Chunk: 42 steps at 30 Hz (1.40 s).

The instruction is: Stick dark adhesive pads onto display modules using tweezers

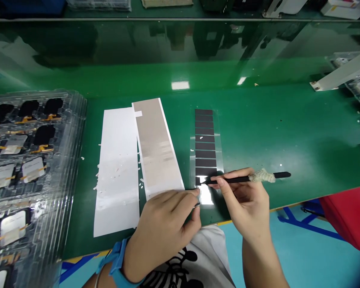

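Bright overhead light glares off the glossy green table (pixel 258 132); edges bend and blur.

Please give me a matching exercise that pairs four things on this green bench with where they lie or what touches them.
Things:
1. black tool
2. strip of dark rectangles
3. white sheet
4. clear trays

Places:
A. stacked at the bench's left edge
B. held in the right hand
C. left of the grey sheet
D. under the tool's tip, its near end by the left hand

Pairs: 1-B, 2-D, 3-C, 4-A
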### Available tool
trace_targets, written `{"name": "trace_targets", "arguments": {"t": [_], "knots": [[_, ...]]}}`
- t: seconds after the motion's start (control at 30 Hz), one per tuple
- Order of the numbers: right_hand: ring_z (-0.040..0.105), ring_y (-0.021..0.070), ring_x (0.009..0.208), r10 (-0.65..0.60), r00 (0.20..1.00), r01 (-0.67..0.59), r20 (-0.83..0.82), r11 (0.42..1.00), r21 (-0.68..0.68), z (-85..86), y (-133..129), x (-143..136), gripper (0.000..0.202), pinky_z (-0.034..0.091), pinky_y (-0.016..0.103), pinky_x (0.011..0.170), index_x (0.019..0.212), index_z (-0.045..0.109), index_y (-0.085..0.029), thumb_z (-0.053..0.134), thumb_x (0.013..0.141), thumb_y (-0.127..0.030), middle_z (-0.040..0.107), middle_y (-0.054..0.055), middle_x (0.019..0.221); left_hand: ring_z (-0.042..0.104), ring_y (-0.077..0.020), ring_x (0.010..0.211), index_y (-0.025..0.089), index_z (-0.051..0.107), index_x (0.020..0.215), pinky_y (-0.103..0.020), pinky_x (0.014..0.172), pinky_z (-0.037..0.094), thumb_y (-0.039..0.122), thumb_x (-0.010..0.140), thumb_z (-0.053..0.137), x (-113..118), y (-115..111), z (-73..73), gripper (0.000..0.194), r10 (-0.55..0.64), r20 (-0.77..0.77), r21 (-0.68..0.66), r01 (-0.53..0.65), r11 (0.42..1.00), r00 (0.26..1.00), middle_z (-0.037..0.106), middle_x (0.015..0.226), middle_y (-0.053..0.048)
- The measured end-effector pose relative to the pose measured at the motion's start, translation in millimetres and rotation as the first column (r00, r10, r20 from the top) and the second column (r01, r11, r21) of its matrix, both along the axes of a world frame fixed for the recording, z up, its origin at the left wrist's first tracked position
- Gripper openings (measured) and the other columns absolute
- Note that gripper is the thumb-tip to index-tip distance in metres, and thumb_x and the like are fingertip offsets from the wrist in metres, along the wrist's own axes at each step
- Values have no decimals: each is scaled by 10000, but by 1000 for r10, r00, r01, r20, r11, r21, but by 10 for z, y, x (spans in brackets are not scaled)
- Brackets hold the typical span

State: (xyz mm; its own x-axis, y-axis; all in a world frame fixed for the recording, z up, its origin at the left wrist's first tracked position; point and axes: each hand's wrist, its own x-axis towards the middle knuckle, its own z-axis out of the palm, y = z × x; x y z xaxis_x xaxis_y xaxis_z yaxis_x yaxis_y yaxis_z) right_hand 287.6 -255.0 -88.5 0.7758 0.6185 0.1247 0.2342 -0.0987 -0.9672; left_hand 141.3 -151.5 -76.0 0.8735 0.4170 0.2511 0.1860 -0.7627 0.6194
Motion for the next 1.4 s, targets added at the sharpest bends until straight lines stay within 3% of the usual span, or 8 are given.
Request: {"name": "trace_targets", "arguments": {"t": [0.37, 0.5, 0.63, 0.73, 0.83, 1.07, 1.2, 1.4], "knots": [[765, 169, 701, -25, 1000, 25, -19, 1000, 13, -5, 29, -25, 112, 665, 253, 636, 869, 603, -205, 710, 882, -232, 673, 17, 886, 731, -204, 822, 188, 606, 1015, -350, 701, 619, 90, 912, 522, 1, -1, -14, 165, 6, 8, -33, -6, 999, 1000, 770, 956, -33], [761, 161, 696, -49, 996, 50, -70, 999, 19, -6, 24, -11, 116, 662, 248, 643, 891, 596, -211, 709, 886, -238, 659, 9, 874, 650, -138, 628, 182, 606, 1010, -289, 601, 569, 66, 910, 515, -5, 0, -24, 178, 27, -10, -99, -27, 995, 1000, 757, 944, -27], [744, 146, 629, -86, 985, 100, -149, 991, 90, 3, 0, 30, 124, 659, 254, 626, 907, 576, -217, 699, 894, -203, 693, 4, 829, 539, -92, 514, 207, 630, 993, -227, 503, 490, 115, 931, 553, -37, 18, -25, 134, 81, -23, -275, -84, 958, 996, 742, 867, -1], [751, 167, 697, -84, 978, 119, -192, 976, 182, 77, -1, -3, 113, 661, 280, 614, 926, 564, -240, 666, 918, -192, 682, -2, 799, 581, -95, 566, 230, 683, 947, -193, 513, 487, 149, 919, 624, -55, 50, 16, 104, 180, 2, -427, -162, 889, 984, 730, 796, 23], [754, 199, 819, -9, 984, 61, -177, 954, 294, 220, 53, -147, 104, 673, 334, 652, 954, 556, -264, 631, 939, -194, 652, -3, 800, 632, -109, 642, 236, 735, 970, -185, 554, 507, 146, 907, 650, -66, 93, 77, 138, 205, 40, -502, -158, 850, 978, 732, 805, 15], [755, 195, 894, 214, 975, -164, -65, 882, 443, 389, 382, -479, 176, 682, 353, 721, 1000, 533, -262, 543, 960, -90, 690, 9, 848, 665, -120, 664, 237, 695, 1198, -202, 609, 551, 194, 960, 582, -142, 165, 116, 266, 254, 79, -472, -188, 861, 964, 753, 862, -3], [757, 175, 875, 264, 962, -192, -65, 828, 526, 357, 544, -512, 220, 683, 316, 680, 1002, 544, -231, 519, 940, -21, 682, -1, 860, 724, -154, 859, 226, 693, 1178, -206, 686, 568, 212, 954, 601, -170, 220, 91, 242, 305, 79, -477, -232, 848, 949, 766, 1021, -28], [754, 168, 857, 251, 968, -193, -28, 806, 559, 320, 635, -558, 237, 689, 349, 721, 1015, 544, -231, 492, 942, -13, 687, 3, 877, 700, -155, 798, 204, 701, 1131, -231, 691, 551, 162, 974, 519, -174, 250, 54, 244, 357, 132, -422, -274, 864, 925, 748, 931, -29]]}}
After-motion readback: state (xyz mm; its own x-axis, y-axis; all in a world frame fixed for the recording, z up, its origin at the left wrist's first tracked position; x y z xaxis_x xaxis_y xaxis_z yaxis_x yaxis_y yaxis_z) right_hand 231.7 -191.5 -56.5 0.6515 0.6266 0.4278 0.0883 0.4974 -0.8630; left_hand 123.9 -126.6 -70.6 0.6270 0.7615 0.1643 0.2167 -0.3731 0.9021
